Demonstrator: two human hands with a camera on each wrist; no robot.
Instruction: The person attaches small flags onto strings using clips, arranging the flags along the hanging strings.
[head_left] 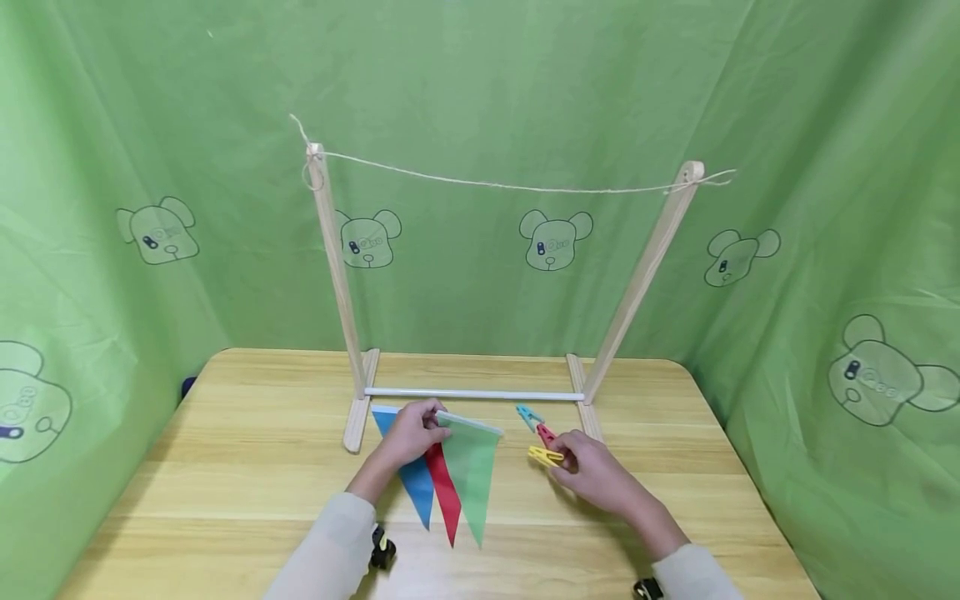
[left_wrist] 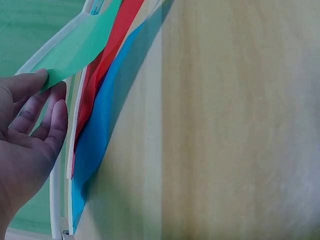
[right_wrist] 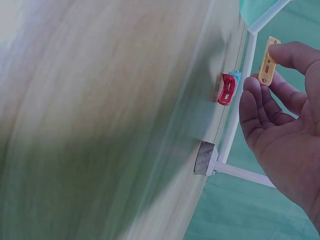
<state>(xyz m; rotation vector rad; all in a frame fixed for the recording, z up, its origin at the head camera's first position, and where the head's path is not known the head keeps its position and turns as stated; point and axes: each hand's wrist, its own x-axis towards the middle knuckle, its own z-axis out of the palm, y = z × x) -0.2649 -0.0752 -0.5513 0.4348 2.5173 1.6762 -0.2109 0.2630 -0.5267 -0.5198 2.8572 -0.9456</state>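
Left grip (head_left: 408, 435) pinches the green pennant (head_left: 471, 468) near one corner, thumb against fingers, by its pale-banded top edge; a corner hold probably keeps the cloth from bunching and leaves most of that edge bare. The red pennant (head_left: 444, 492) lies partly beneath the green, the blue pennant (head_left: 417, 483) beyond it to the left, both low on the bench (head_left: 225, 467), fanned with tips toward the person, presumably so each can be picked out singly. Right grip (head_left: 596, 475) pinches the yellow clip (head_left: 545, 456) between thumb and fingers, raised off the wood; which end it has, I cannot tell. The red clip (head_left: 546, 433) and teal clip (head_left: 528, 417) lie just beyond, handy to that side. Behind, a slack cord (head_left: 480, 182) spans two wooden uprights, tied at their tops; the white rod (head_left: 472, 393) below likely braces them apart. Nothing hangs on the cord.
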